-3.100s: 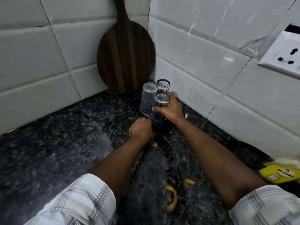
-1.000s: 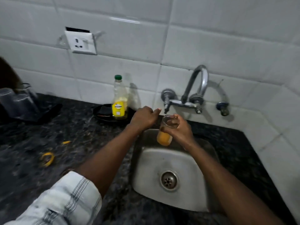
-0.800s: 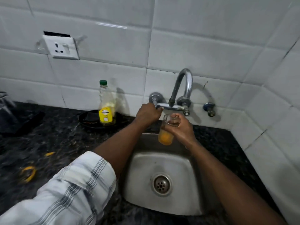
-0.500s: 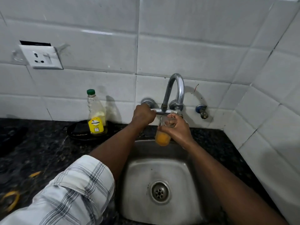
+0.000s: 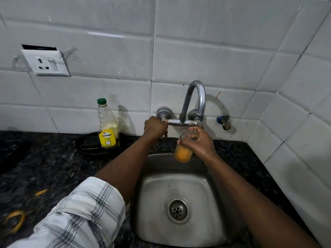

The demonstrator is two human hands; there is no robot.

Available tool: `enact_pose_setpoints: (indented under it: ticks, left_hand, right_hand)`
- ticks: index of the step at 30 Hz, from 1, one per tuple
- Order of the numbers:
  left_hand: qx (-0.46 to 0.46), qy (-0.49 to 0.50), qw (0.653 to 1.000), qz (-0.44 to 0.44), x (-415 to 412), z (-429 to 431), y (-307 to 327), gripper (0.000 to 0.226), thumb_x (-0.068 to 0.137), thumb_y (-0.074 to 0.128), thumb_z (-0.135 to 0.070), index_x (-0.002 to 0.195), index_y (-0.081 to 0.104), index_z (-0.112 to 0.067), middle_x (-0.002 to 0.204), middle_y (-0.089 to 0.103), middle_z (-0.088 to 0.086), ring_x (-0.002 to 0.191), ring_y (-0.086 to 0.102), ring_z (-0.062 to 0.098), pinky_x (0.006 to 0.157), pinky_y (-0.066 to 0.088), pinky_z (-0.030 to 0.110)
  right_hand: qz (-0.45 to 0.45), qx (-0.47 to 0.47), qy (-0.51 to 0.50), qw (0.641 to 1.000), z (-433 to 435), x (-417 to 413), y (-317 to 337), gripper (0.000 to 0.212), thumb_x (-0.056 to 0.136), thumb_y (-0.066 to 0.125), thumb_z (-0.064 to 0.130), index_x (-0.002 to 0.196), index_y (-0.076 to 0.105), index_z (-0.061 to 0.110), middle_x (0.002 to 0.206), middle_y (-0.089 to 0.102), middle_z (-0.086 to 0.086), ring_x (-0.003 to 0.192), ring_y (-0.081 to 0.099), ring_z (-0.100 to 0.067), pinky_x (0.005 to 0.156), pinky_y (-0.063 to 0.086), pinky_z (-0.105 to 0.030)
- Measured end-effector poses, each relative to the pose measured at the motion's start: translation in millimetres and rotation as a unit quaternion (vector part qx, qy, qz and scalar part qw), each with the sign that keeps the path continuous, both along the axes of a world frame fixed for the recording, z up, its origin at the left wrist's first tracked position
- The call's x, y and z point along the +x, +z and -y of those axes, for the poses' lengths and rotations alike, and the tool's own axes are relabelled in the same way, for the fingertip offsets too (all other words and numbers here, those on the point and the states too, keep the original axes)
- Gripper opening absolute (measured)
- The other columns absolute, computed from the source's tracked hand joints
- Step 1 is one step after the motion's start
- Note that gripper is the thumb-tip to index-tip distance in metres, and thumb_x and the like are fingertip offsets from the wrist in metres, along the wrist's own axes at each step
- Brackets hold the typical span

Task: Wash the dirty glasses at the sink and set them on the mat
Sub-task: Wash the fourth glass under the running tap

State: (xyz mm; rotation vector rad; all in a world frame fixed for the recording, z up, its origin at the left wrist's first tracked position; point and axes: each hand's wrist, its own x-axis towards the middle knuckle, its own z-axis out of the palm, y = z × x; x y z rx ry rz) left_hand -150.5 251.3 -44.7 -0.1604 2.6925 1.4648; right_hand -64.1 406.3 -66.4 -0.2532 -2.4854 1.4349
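landmark: tap (image 5: pixel 186 102), chrome, wall-mounted, with an arched spout.

left hand (image 5: pixel 155 128): at the tap's left end, fingers curled tight round the valve there. the knob itself is hidden under the hand. checked sleeve (image 5: pixel 80 215) is rolled up on that forearm.

right hand (image 5: pixel 198 142): directly under the tap's right end, fingers and thumb wrapped round the upper part of the glass (image 5: pixel 183 153).

glass: roughly upright, mouth just below the tap's outlet, held in the air above the back edge of the sink (image 5: pixel 154 194). the lower part of the glass shows orange. contact between rim and outlet: cannot tell.

sink: steel basin below the tap, drain (image 5: pixel 178 210) near its middle.

left of the tap: clear bottle (image 5: pixel 108 129) with green cap and yellow label, standing on a black dish (image 5: pixel 87 144) against the wall. farther left and higher than the tap, a white socket (image 5: pixel 46 63) on the tiles.

right of the tap: a small separate valve (image 5: pixel 223 120) on the wall.

far below-left of the tap: orange peel (image 5: pixel 15 220) on the dark counter (image 5: pixel 44 167).
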Motion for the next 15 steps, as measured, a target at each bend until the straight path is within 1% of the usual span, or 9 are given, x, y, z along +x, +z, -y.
enact_pose_setpoints:
  ticks: [1, 3, 6, 8, 10, 11, 13, 14, 15]
  left_hand:
    - [0.004, 0.003, 1.0, 0.003, 0.6, 0.7, -0.4, 0.035, 0.096, 0.06, -0.035, 0.088, 0.07, -0.003, 0.052, 0.06, 0.0, 0.042, 0.055, 0.007, 0.029, 0.032, 0.011]
    - [0.014, 0.013, 1.0, 0.003, 0.6, 0.5, -2.5, 0.039, 0.097, 0.059, -0.037, 0.086, 0.073, -0.002, 0.051, 0.059, -0.001, 0.042, 0.055, 0.006, 0.033, 0.035, 0.013]
    - [0.015, 0.019, 1.0, -0.003, 3.4, -1.8, -4.7, 0.04, 0.097, 0.058, -0.037, 0.085, 0.074, -0.003, 0.054, 0.061, 0.0, 0.051, 0.061, 0.009, 0.041, 0.034, 0.015]
    - [0.007, 0.026, 0.999, -0.022, 5.2, -2.7, -9.1, 0.04, 0.098, 0.056, -0.035, 0.077, 0.072, -0.006, 0.053, 0.06, -0.002, 0.062, 0.065, 0.013, 0.04, 0.033, 0.014]
    - [0.007, 0.043, 0.998, -0.038, 12.0, -4.3, -10.9, 0.041, 0.099, 0.054, -0.031, 0.068, 0.068, -0.009, 0.054, 0.061, -0.001, 0.059, 0.061, 0.011, 0.041, 0.036, 0.012]
    - [0.018, 0.054, 0.997, -0.043, 15.6, -6.8, -12.1, 0.043, 0.1, 0.053, -0.033, 0.068, 0.068, -0.008, 0.059, 0.065, 0.003, 0.059, 0.059, 0.013, 0.046, 0.037, 0.013]
    - [0.079, 0.086, 0.993, -0.034, 20.7, -11.1, -18.9, 0.053, 0.098, 0.051, -0.048, 0.077, 0.07, -0.003, 0.075, 0.071, 0.014, 0.071, 0.064, 0.022, 0.066, 0.048, 0.026]
    - [0.131, 0.102, 0.986, -0.015, 24.5, -14.9, -26.5, 0.063, 0.093, 0.05, -0.059, 0.084, 0.07, -0.001, 0.081, 0.071, 0.017, 0.076, 0.067, 0.028, 0.073, 0.054, 0.032]
    - [0.185, 0.111, 0.976, 0.026, 30.2, -19.3, -35.5, 0.07, 0.088, 0.049, -0.068, 0.091, 0.068, 0.0, 0.085, 0.07, 0.019, 0.079, 0.068, 0.033, 0.077, 0.059, 0.041]
  right_hand:
    - [0.001, 0.001, 0.004, 1.0, -1.8, 0.3, 0.2, 0.066, 0.066, 0.088, 0.03, 0.123, 0.056, 0.018, 0.107, 0.065, 0.0, 0.097, 0.063, -0.016, 0.084, 0.056, -0.037]
    - [0.006, 0.006, 0.012, 1.0, -6.3, 1.2, 0.8, 0.066, 0.067, 0.088, 0.029, 0.124, 0.055, 0.018, 0.108, 0.065, -0.001, 0.097, 0.063, -0.017, 0.085, 0.056, -0.039]
    - [0.002, 0.019, 0.019, 1.0, -13.0, 2.3, 0.6, 0.064, 0.066, 0.088, 0.031, 0.12, 0.057, 0.018, 0.108, 0.067, -0.001, 0.095, 0.065, -0.017, 0.085, 0.057, -0.041]
    - [0.001, 0.018, 0.022, 1.0, -16.4, 2.7, -0.3, 0.064, 0.066, 0.088, 0.032, 0.121, 0.058, 0.018, 0.107, 0.069, -0.001, 0.095, 0.066, -0.017, 0.085, 0.057, -0.039]
    - [-0.004, 0.012, 0.026, 1.0, -18.3, 6.5, 0.7, 0.062, 0.066, 0.088, 0.03, 0.119, 0.059, 0.018, 0.105, 0.069, 0.0, 0.093, 0.066, -0.015, 0.083, 0.056, -0.036]
    - [-0.006, 0.008, 0.026, 1.0, -19.6, 8.4, -0.3, 0.06, 0.066, 0.088, 0.029, 0.118, 0.06, 0.019, 0.102, 0.07, 0.002, 0.091, 0.067, -0.013, 0.082, 0.057, -0.034]
    - [-0.004, 0.004, 0.025, 1.0, -21.4, 11.8, -2.9, 0.058, 0.064, 0.089, 0.029, 0.114, 0.062, 0.02, 0.097, 0.071, 0.005, 0.088, 0.068, -0.009, 0.08, 0.057, -0.032]
    - [-0.001, 0.003, 0.029, 1.0, -22.7, 13.9, -3.7, 0.057, 0.063, 0.09, 0.028, 0.113, 0.062, 0.021, 0.097, 0.071, 0.006, 0.087, 0.068, -0.009, 0.079, 0.057, -0.03]
    - [0.0, -0.004, 0.033, 0.999, -23.4, 15.5, -3.6, 0.057, 0.063, 0.09, 0.028, 0.112, 0.062, 0.021, 0.097, 0.071, 0.005, 0.088, 0.068, -0.009, 0.078, 0.056, -0.029]
